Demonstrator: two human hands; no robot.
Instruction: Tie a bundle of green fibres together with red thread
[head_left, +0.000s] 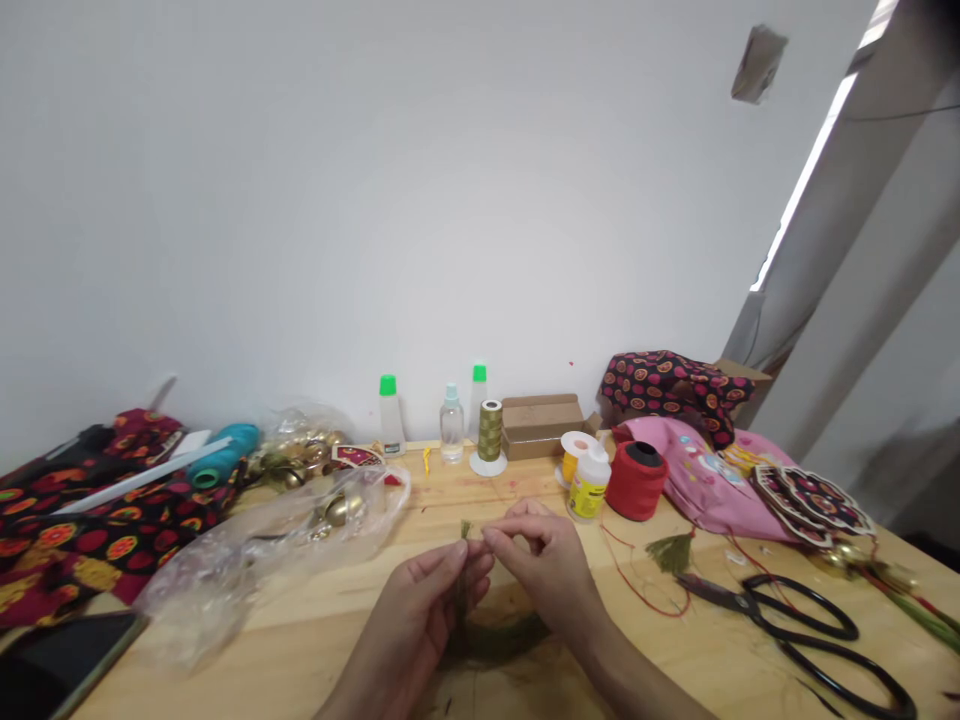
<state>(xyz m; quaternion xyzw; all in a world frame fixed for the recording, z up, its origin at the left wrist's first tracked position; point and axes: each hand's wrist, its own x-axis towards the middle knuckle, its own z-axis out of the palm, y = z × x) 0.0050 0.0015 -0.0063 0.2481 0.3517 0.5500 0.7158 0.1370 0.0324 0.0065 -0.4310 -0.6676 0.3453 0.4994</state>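
Note:
Both hands meet low in the middle of the view over a wooden table (322, 610). My left hand (427, 610) pinches a bundle of olive-green thread (463, 580) that sticks up a little above its fingertips and trails down between the wrists. My right hand (544, 560) has its fingers curled and pinched together at the top of the same bundle. Loose green thread (495, 640) lies on the table under the hands.
Black scissors (795, 610) and a green tassel (671, 550) lie at right, near a red thread spool (636, 480), glue bottles (589, 485) and an olive thread cone (490, 432). A clear plastic bag (247, 560) with brass bells, patterned fabric (82, 520) and a phone (60, 665) lie at left.

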